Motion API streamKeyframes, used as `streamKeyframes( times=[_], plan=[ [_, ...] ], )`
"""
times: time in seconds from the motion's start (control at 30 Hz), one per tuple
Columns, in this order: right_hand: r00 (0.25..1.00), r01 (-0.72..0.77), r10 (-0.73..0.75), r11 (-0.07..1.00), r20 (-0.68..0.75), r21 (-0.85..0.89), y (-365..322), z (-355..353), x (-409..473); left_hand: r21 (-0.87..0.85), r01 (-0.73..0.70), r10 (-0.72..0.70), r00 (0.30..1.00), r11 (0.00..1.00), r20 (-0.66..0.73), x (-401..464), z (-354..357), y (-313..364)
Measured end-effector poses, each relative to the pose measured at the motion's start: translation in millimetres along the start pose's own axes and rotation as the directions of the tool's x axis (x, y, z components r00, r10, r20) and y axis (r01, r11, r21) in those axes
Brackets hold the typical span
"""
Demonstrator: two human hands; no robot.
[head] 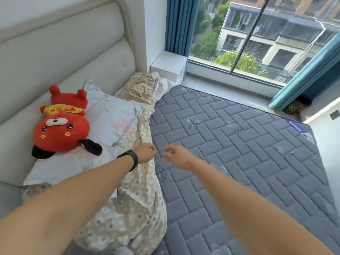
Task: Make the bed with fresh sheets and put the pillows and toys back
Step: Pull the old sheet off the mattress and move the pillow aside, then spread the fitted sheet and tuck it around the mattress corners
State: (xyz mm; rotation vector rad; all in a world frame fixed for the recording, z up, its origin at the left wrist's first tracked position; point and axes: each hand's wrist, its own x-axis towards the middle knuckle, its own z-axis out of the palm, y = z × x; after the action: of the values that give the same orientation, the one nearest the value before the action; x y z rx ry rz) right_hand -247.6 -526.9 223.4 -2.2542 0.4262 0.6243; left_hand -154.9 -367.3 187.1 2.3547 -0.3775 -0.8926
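Beige sheet (136, 196) bunched along left side of bare grey mattress (239, 153), next to pillow (110, 122) w/ red plush toy (60, 133) on it. Left hand (145, 152) at sheet's edge, fingers curled, grip unclear. Right hand (177, 156) just beside sheet over mattress, fingers loosely spread, holding nothing.

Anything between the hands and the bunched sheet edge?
Nothing visible. The left hand is already at the edge of the beige patterned sheet; the right hand hovers over bare grey mattress just beside it, fingers open.
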Motion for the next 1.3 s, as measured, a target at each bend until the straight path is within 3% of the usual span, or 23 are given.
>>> streamKeyframes(
  times=[0.07, 0.33, 0.57, 0.73, 0.9, 1.07, 1.17, 1.3],
  plan=[
    [0.999, 0.021, -0.021, 1.0, 0.032, -0.023, 29, 2, -19, 0.038, 0.047, -0.047, 0.999, 0.998, -0.005, -14, 25, 1],
    [0.975, 0.085, -0.053, 0.986, 0.217, -0.142, 87, 31, -56, -0.122, 0.231, -0.237, 0.971, 0.965, -0.034, -84, 113, -16],
    [0.928, 0.092, -0.014, 0.977, 0.373, -0.191, 96, 86, -44, -0.172, 0.35, -0.356, 0.934, 0.921, -0.006, -104, 158, -92],
    [0.898, 0.086, 0.035, 0.964, 0.438, -0.252, 108, 129, -14, -0.223, 0.426, -0.427, 0.903, 0.877, 0.047, -82, 192, -149],
    [0.883, 0.187, 0.023, 0.899, 0.47, -0.396, 109, 169, 47, -0.276, 0.532, -0.53, 0.843, 0.801, 0.089, -42, 222, -206],
    [0.916, 0.129, 0.018, 0.933, 0.4, -0.337, 116, 209, 115, -0.29, 0.53, -0.552, 0.834, 0.797, 0.003, 11, 236, -260],
    [0.909, 0.073, 0.061, 0.951, 0.412, -0.301, 136, 236, 136, -0.21, 0.492, -0.509, 0.861, 0.845, -0.028, 35, 252, -285],
    [0.883, 0.07, 0.108, 0.932, 0.456, -0.356, 166, 249, 145, 0.144, 0.422, -0.408, 0.905, 0.895, -0.117, 55, 264, -298]
  ],
)
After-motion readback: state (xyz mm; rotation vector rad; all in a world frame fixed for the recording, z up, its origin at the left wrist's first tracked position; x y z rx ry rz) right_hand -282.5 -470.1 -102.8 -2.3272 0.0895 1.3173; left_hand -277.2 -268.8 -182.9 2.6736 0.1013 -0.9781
